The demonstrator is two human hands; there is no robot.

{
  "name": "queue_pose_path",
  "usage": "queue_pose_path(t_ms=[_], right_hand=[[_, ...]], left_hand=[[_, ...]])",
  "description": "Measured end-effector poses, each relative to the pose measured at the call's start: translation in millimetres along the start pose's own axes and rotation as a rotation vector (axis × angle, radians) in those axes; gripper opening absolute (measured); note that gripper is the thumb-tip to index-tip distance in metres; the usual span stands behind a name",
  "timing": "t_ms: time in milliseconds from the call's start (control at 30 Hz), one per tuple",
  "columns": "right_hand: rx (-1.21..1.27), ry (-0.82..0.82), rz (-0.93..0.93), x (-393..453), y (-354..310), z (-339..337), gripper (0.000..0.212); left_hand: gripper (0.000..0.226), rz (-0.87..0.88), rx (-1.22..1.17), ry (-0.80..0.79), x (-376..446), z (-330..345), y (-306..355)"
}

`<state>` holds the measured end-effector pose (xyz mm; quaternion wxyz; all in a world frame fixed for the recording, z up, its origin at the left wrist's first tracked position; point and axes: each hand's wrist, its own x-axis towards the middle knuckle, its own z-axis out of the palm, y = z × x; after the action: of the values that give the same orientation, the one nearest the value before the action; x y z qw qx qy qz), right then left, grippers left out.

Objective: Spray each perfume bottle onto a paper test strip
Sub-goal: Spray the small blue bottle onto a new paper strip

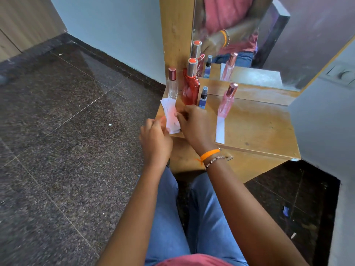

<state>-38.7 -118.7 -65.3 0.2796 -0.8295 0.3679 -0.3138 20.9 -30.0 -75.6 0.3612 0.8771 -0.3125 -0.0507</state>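
Note:
Several perfume bottles stand at the back of a wooden shelf (259, 127): a clear bottle (172, 87) with a rose cap, a tall red bottle (190, 87), a small blue spray bottle (203, 97) and a pink bottle (227, 101). A stack of white paper test strips (171, 116) lies at the shelf's left front corner. My right hand (196, 125) pinches the stack's right side. My left hand (155, 140) is closed at the stack's left edge, touching it. One single strip (220, 130) lies flat in front of the pink bottle.
A mirror (249, 35) rises behind the shelf and reflects the bottles and my arm. A wooden panel (175, 31) stands left of the mirror. Dark granite floor (67, 131) lies to the left and below. A grey wall (326, 121) borders the shelf on the right.

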Motion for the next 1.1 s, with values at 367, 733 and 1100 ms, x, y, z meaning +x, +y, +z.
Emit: queue_pose_path(t_ms=[367, 733, 1100], right_hand=[[-0.069, -0.041, 0.302, 20.3, -11.9, 30.1, 0.022], [0.216, 0.014, 0.31, 13.5, -20.3, 15.0, 0.012], [0.235, -0.035, 0.251, -17.1, 3.4, -27.1, 0.02]], left_hand=[[0.037, 0.036, 0.087, -0.012, 0.7, 4.4, -5.6], [0.032, -0.006, -0.065, -0.06, 6.1, 2.0, -5.0], [0.012, -0.087, -0.606, -0.171, 8.2, -8.2, 34.6]])
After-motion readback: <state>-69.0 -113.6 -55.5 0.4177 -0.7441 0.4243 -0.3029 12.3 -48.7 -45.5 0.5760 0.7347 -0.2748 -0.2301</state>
